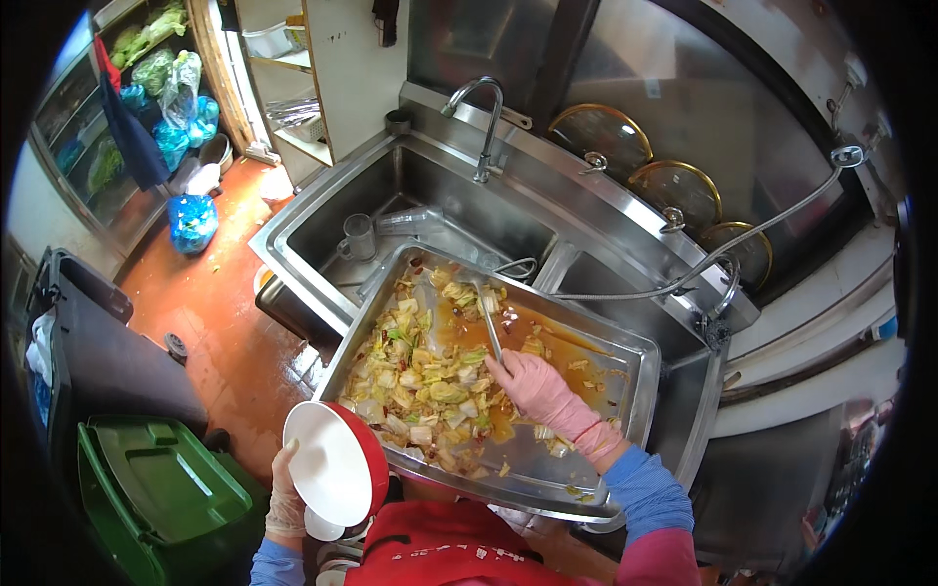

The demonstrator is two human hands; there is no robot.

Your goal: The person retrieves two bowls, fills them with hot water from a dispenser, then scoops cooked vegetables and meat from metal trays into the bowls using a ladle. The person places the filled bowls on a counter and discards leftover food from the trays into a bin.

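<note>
A large stainless steel tray lies tilted across the sink's front edge, holding chopped cooked cabbage with red chilli pieces and brown liquid. My right hand, in a pink glove, grips the handle of a metal utensil; its far end rests among cabbage near the tray's back, and its head is hard to make out. In a thin pale glove, my left hand holds a bowl, white inside and red outside, by its rim. The bowl is tipped beside the tray's near left edge, with no food visible inside.
Behind the tray, the left sink basin holds a glass mug and other clear glassware. A faucet and a flexible hose stand over the sinks. Glass lids lean behind. Green and dark bins stand left.
</note>
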